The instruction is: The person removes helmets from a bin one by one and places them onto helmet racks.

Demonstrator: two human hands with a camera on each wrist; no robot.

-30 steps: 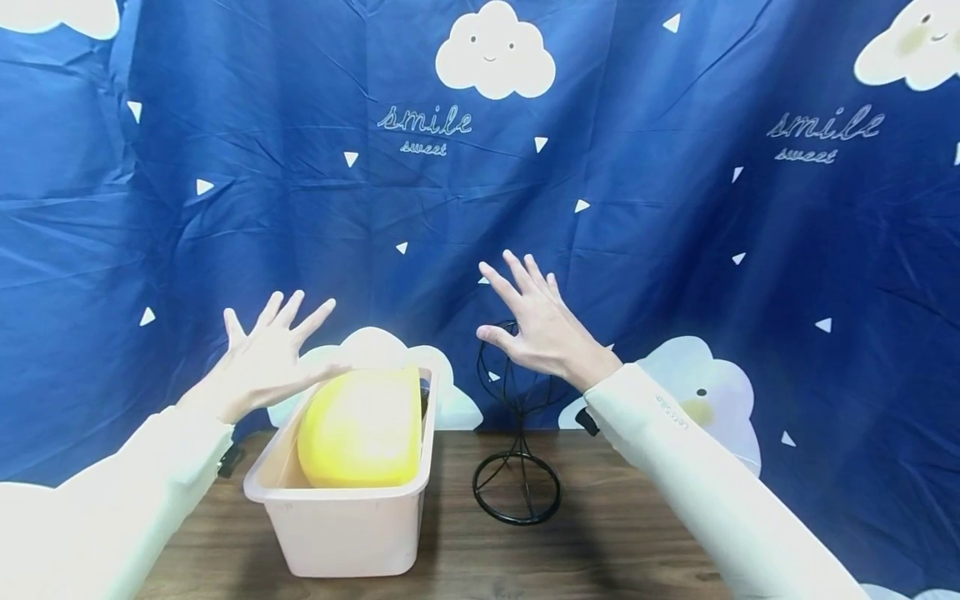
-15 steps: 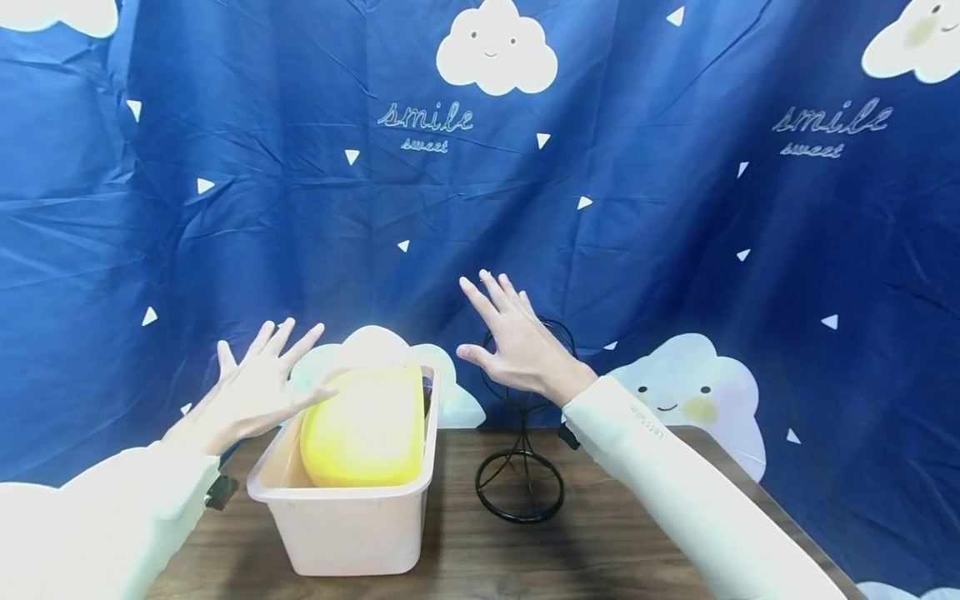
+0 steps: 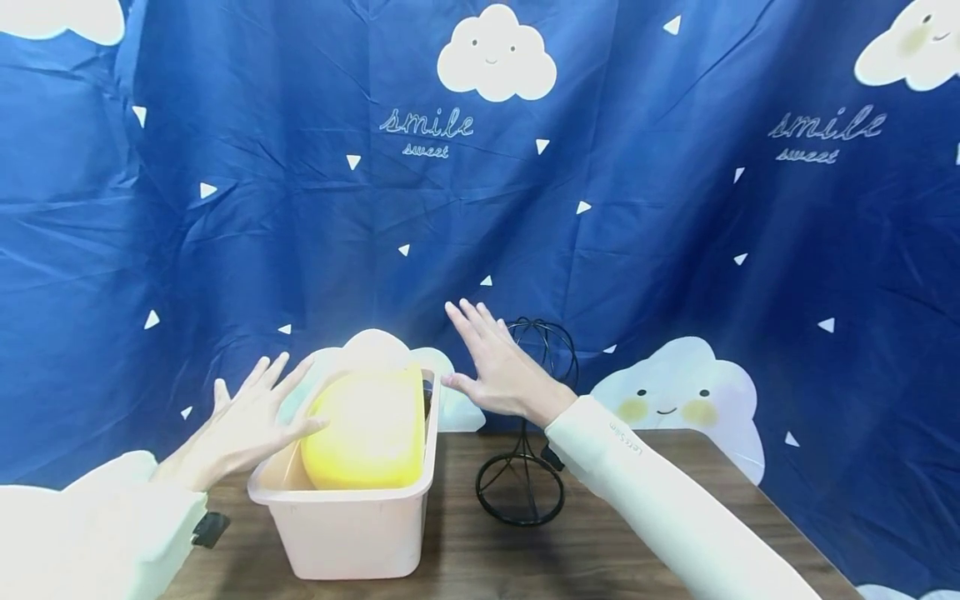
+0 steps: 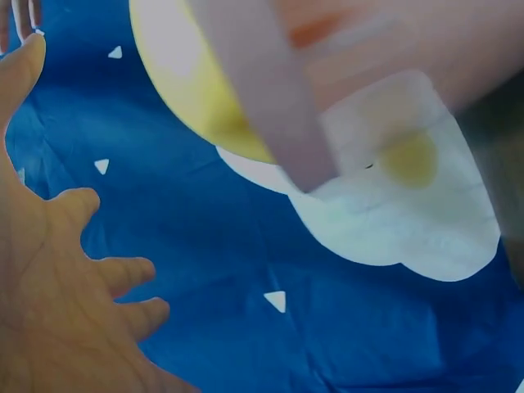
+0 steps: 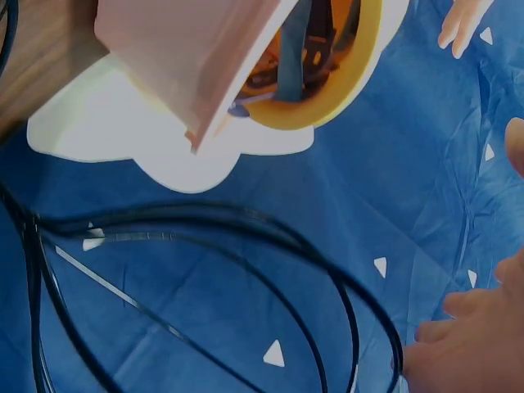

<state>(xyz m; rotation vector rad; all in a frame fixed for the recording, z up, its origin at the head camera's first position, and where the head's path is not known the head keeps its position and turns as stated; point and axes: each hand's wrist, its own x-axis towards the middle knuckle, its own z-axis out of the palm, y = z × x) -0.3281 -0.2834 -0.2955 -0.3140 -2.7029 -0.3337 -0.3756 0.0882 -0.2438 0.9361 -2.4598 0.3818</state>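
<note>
A yellow hard hat [image 3: 363,433] sits on its side in a pale pink plastic bin [image 3: 345,537]; the right wrist view shows its inner straps and yellow rim [image 5: 366,70]. My left hand [image 3: 240,425] is at the bin's left, fingers spread, its thumb overlapping the hat's edge in the head view. Fingers extended, my right hand [image 3: 502,362] is raised between the bin and a black wire stand [image 3: 520,523], partly in front of the stand's rounded top. Both palms face inward, and neither hand holds anything.
The bin and stand are on a brown wooden table [image 3: 480,554]. Behind it hangs a blue curtain [image 3: 315,217] with clouds and white triangles. Something dark shows beside the hat inside the bin. Dark bands sit at both wrists.
Both hands have come down; the right has also moved left, from in front of the stand toward the bin, and the left has shifted slightly left. Hat, bin and stand stay put.
</note>
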